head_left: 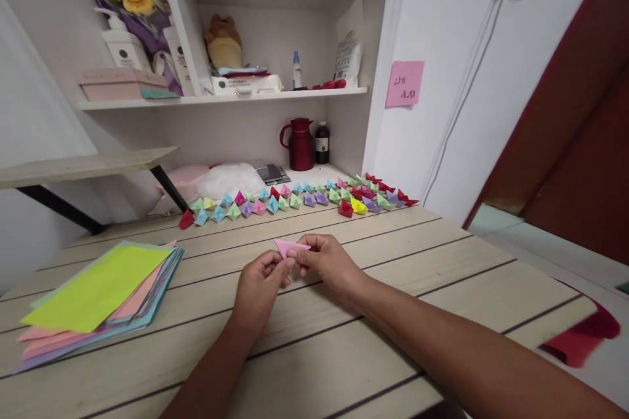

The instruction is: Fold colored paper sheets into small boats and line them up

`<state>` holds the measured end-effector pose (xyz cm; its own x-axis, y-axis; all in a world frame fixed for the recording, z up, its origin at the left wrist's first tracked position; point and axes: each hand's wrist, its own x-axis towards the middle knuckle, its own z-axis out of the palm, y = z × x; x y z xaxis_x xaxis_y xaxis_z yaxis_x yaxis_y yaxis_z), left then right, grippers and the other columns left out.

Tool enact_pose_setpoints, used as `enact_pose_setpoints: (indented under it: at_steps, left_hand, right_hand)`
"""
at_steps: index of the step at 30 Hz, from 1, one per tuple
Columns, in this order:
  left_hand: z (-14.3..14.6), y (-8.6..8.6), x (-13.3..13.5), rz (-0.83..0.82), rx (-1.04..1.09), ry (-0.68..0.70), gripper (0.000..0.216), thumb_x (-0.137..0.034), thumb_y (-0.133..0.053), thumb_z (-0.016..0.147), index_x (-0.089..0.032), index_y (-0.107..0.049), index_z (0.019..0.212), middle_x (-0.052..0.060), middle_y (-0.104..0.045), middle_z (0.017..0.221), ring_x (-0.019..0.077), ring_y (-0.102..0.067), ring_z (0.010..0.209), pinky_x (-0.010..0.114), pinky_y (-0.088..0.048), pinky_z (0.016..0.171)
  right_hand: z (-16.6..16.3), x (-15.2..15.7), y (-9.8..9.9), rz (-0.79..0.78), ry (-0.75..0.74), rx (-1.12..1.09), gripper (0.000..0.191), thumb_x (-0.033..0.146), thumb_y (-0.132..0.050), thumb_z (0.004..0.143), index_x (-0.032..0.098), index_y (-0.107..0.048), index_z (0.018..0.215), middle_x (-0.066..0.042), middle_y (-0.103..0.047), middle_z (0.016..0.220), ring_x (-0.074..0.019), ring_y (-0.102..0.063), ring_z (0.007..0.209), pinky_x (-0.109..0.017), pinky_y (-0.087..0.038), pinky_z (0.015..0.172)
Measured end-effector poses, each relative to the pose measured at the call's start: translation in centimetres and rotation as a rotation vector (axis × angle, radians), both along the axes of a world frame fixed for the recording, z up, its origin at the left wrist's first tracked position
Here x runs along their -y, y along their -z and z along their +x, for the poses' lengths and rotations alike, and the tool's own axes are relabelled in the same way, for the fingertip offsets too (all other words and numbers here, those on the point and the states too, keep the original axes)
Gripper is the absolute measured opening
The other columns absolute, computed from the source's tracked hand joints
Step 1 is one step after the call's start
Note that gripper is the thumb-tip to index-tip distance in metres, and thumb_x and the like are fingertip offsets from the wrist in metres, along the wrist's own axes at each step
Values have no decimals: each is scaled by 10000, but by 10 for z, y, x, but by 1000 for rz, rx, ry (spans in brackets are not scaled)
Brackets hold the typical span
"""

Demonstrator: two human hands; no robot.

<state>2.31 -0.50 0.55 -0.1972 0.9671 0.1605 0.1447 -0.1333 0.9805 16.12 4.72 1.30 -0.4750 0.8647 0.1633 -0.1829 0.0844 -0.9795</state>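
Note:
Between my two hands is a small pink folded paper (289, 247), triangular in outline, held just above the slatted table (314, 366). My right hand (328, 260) pinches it between thumb and fingers from the right. My left hand (264, 279) is closed at its lower left, the thumb tip close to the right thumb; the paper's lower edge is hidden by the fingers. Beyond the hands, several small folded paper boats (272, 204) in many colours stand in rows along the table's back. To the left lies a stack of coloured paper sheets (105, 285), a yellow-green one on top.
A dark red jug (301, 145) and a dark bottle (322, 143) stand at the back under a white shelf (226, 100). A small raised wooden stand (88, 167) is at the left. A pink note (405, 84) hangs on the wall.

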Motion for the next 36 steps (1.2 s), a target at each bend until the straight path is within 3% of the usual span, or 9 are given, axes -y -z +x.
enact_pose_setpoints:
  at_steps: [6,12,16,19,23,27,32,36]
  left_hand:
    - [-2,-2,3,51,-51,-61,237,-407,-658,759,-179,-674,695,-21,-573,577,111,-499,526,222,-389,548]
    - [-6,-5,3,83,-114,-140,208,-383,-671,759,-181,-712,728,-21,-558,563,126,-488,559,230,-376,575]
    - [-11,-4,2,116,-134,-156,218,-392,-675,761,-183,-729,728,-16,-551,608,134,-486,600,235,-376,600]
    - [-13,-4,2,123,-154,-145,202,-385,-678,761,-195,-744,745,-9,-564,655,141,-495,626,242,-379,620]
    - [-13,-7,2,147,-213,-139,189,-365,-655,782,-210,-753,735,-9,-542,641,150,-491,616,251,-370,612]
    - [-11,-9,3,196,-283,-100,155,-338,-666,767,-228,-760,713,13,-587,689,171,-523,670,257,-382,646]
    - [-4,-6,5,238,-444,-15,165,-331,-644,784,-246,-761,704,24,-583,695,183,-539,705,267,-386,685]
    - [1,-7,8,245,-390,-73,153,-328,-650,777,-229,-728,690,29,-605,719,186,-545,709,272,-393,689]
  right_hand:
    - [5,-7,0,288,179,162,285,404,-699,732,162,-638,593,4,-489,682,-143,-475,737,-261,-364,678]
    - [5,-6,5,37,-87,180,305,409,-726,686,159,-560,629,72,-396,516,-74,-313,504,-231,-242,501]
    - [4,-3,9,-35,-255,201,358,462,-756,657,146,-593,619,19,-546,581,-93,-441,550,-236,-353,546]
    - [7,-3,5,49,-249,208,325,378,-805,618,154,-661,803,-10,-622,768,-114,-510,663,-245,-408,624]
    - [15,-7,-7,145,-113,209,555,299,-831,590,206,-599,1086,-37,-616,1016,-139,-539,789,-268,-436,691]
    - [22,-13,-16,122,-15,189,345,360,-720,724,183,-624,1004,-32,-620,928,-138,-539,772,-275,-424,702]
    - [22,-19,-8,117,-94,181,235,329,-752,667,146,-646,770,22,-558,669,-107,-478,629,-234,-347,581]
    - [22,-19,-4,101,-80,182,305,377,-779,635,148,-581,602,53,-483,542,-80,-388,538,-228,-267,524]
